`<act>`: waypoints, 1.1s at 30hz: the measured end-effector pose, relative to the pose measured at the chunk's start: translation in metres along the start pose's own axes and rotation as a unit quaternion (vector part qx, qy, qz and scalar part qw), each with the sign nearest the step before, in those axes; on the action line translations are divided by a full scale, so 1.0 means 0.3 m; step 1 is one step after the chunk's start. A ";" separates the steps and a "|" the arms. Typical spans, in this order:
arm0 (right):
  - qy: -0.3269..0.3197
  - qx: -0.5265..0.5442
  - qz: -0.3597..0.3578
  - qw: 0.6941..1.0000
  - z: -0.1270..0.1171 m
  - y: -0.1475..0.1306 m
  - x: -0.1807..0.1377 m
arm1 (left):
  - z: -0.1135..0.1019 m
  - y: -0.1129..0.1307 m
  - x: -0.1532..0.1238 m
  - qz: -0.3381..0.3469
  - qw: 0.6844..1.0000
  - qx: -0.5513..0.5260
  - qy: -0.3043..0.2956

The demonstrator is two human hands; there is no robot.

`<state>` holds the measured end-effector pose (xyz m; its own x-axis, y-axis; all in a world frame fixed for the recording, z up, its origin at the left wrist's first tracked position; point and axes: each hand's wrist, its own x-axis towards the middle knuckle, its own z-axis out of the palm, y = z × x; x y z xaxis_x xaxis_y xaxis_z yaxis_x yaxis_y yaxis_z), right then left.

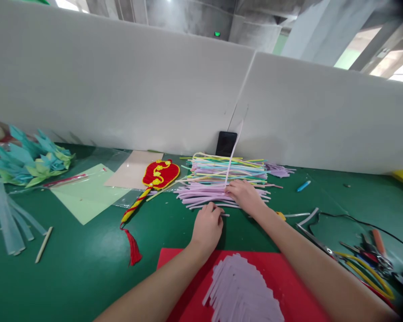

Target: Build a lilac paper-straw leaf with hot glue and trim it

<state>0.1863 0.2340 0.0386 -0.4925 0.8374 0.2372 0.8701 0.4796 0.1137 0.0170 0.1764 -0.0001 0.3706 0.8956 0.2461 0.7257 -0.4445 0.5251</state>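
A lilac pipe cleaner [233,150] rises almost upright from the fingertips of my right hand [244,196], which pinches its lower end over a bundle of lilac pipe cleaners [201,192]. At the near edge of this bundle is my left hand [207,226], its fingers curled down. A short lilac end shows beside those fingers; what they hold is hidden. Between my forearms, overlapping lilac strips [242,290] form a leaf-like shape on a red sheet [174,255]. Behind the bundle lie more pipe cleaners in mixed colours [228,167].
A red and yellow fan [161,173] with a tassel lies left of the bundle. Further left are a pale green sheet [87,192] and teal paper-like leaves [36,156]. A phone [226,143] leans on the white partition [137,80]. Pliers [327,250] and a blue pen [303,186] lie right.
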 end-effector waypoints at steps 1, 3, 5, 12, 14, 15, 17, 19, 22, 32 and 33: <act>-0.002 0.003 0.000 1.000 0.001 0.000 0.000 | 0.001 0.000 0.000 0.000 1.000 0.000 0.000; -0.002 0.011 0.005 1.000 0.006 0.001 -0.002 | 0.002 0.000 0.000 0.000 1.000 -0.001 -0.002; 0.003 0.023 0.014 1.000 0.013 0.003 -0.007 | 0.004 -0.002 0.000 0.001 1.000 -0.001 -0.003; 0.046 0.066 0.057 0.995 0.017 0.011 -0.019 | 0.004 -0.002 -0.002 0.005 1.000 -0.004 0.002; 0.060 0.077 0.071 0.993 -0.004 0.009 -0.025 | 0.002 -0.001 -0.002 0.009 1.000 -0.007 0.004; 0.066 0.082 0.077 0.991 -0.019 0.006 -0.031 | 0.002 -0.001 -0.002 0.010 1.000 -0.009 0.005; 0.076 0.095 0.087 0.989 -0.052 -0.007 -0.054 | 0.002 -0.002 -0.001 0.011 1.000 -0.012 0.006; 0.078 0.110 0.093 0.987 -0.086 -0.027 -0.092 | 0.004 -0.005 -0.001 0.010 1.000 -0.015 0.006; 0.056 0.130 0.090 0.986 -0.118 -0.068 -0.173 | 0.009 -0.012 0.001 0.011 1.000 -0.022 0.005; 0.010 0.190 0.156 0.969 -0.078 -0.140 -0.394 | 0.008 -0.022 0.010 0.012 0.999 -0.044 0.006; 0.025 0.194 0.175 0.965 -0.077 -0.136 -0.412 | 0.007 -0.022 0.010 0.012 0.999 -0.045 0.008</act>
<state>0.2122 0.1050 0.0271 -0.1598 0.9567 0.2432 0.9054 0.2402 -0.3501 0.0147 0.1821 -0.0046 0.3776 0.8849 0.2726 0.6608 -0.4637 0.5902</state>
